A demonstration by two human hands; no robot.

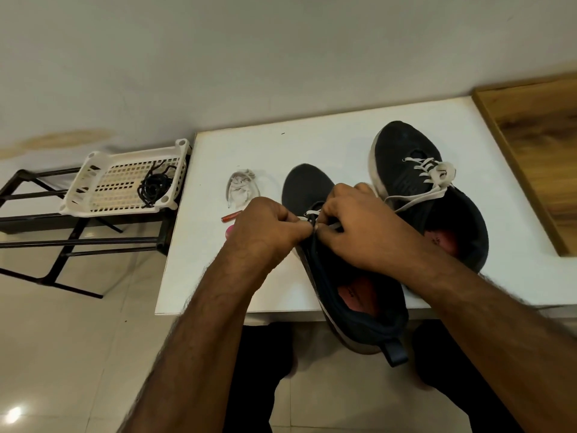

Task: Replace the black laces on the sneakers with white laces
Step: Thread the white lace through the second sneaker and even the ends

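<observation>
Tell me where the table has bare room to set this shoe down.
The white table is bare along its far edge, behind the plastic wrapper and both sneakers. The near left corner, below the red pen, is also free. The right half is crowded: the laced sneaker, and the other sneaker under both hands.

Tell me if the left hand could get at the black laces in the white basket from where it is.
Probably yes. The black laces lie uncovered in the open-topped white basket, left of the table, with nothing between. But the left hand is pinching the white lace, so it must let go first.
</observation>
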